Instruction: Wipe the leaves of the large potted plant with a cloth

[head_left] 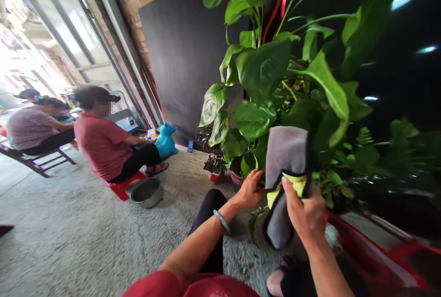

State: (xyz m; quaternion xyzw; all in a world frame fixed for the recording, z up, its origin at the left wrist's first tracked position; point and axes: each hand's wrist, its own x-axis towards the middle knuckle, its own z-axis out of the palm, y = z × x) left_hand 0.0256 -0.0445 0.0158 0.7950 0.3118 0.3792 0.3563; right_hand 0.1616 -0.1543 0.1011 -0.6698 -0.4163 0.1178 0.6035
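A grey cloth (286, 152) with a yellow underside and black edging hangs folded from my right hand (306, 212). The thumb presses it against the fingers. Just left of it, my left hand (248, 190), with a pale bangle (221, 221) on the wrist, reaches in at the low leaves. Its fingers are curled, and the cloth and leaves partly hide what they grip. Above both hands rises a large potted plant (257, 120) with broad glossy green leaves. Its pot (236, 178) shows only in part, behind the left hand.
A small potted plant (215, 168) stands left of the big one. Further left are a blue animal-shaped toy (166, 140), a grey basin (147, 192) and a person in a red shirt (101, 136) on a red stool. A dark panel (193, 53) leans behind. Something red (382, 251) lies right.
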